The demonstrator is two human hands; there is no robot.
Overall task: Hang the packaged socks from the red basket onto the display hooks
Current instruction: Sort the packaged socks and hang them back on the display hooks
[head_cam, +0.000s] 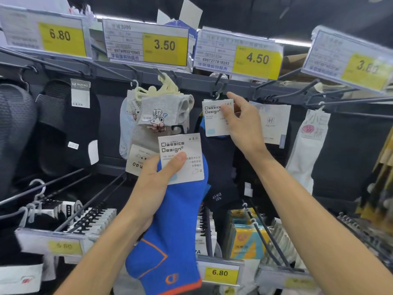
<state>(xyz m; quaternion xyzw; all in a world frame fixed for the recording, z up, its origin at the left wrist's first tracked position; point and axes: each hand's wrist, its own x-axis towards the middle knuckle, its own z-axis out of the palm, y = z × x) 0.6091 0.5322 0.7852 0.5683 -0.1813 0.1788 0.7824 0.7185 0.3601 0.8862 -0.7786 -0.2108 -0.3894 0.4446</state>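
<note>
L hand [152,188] pinches blue sock pack [170,231] by its card, R hand [242,128] at 1 o'clock pinches navy pack [212,121] under hook [220,90]; prob. light, floppy, so grip stiff card.

One head-worn wide-angle view, facing forward, close up on the display hooks [91,201]

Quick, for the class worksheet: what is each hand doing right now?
Left hand: holds the blue sock pack, thumb on its card.
Right hand: pinches the dark sock pack by its card.
</note>
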